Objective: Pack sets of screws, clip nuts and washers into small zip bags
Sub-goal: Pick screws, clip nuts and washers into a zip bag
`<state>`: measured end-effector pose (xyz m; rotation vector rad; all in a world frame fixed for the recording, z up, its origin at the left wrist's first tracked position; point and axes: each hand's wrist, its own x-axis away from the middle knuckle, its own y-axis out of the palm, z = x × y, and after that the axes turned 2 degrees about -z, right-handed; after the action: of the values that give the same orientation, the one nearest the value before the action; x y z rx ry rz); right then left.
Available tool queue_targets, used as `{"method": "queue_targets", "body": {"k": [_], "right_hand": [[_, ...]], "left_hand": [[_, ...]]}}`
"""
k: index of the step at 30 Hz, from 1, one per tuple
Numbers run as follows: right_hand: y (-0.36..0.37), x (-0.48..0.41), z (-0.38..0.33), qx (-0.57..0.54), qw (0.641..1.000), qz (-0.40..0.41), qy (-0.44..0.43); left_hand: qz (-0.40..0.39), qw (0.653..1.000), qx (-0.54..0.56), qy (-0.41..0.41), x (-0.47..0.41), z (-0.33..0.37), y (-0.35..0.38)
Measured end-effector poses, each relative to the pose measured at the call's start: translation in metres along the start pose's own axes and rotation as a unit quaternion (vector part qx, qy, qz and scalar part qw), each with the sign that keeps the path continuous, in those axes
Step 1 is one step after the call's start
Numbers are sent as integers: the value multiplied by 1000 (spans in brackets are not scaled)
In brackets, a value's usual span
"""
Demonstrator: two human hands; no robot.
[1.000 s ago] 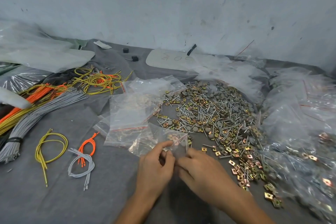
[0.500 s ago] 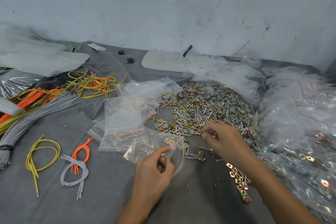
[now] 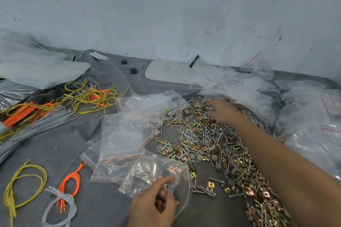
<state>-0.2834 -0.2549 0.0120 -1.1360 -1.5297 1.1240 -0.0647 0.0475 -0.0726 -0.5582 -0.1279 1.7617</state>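
My left hand (image 3: pixel 154 202) pinches the mouth of a small clear zip bag (image 3: pixel 156 171) near the front of the table; a few brass clip nuts show inside it. My right hand (image 3: pixel 222 111) reaches far across the wide pile of screws, clip nuts and grey washers (image 3: pixel 208 140), its fingertips down among the grey washers at the pile's far edge. Whether it holds a piece is hidden. A loose stack of empty zip bags (image 3: pixel 123 134) lies to the left of the pile.
Bundles of yellow, orange and grey wires (image 3: pixel 36 114) cover the left side, with small loops (image 3: pixel 24 186) in front. Filled clear bags (image 3: pixel 310 116) heap at the right. A white board (image 3: pixel 166 73) lies by the wall.
My right hand left the bag, moved to the pile's near part, then reached on to its far edge. My left hand kept hold of the bag.
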Motion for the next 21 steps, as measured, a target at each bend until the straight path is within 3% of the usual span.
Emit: {"method": "queue_targets", "body": {"k": [9, 16, 21], "right_hand": [[11, -15, 6, 73, 997, -27, -4], [10, -15, 13, 30, 999, -15, 4], [8, -13, 15, -21, 998, -55, 1]], "left_hand": [[40, 999, -10, -8, -2, -2, 3], [33, 999, -12, -15, -1, -1, 3], [30, 999, -5, -13, -2, 2, 1]]}}
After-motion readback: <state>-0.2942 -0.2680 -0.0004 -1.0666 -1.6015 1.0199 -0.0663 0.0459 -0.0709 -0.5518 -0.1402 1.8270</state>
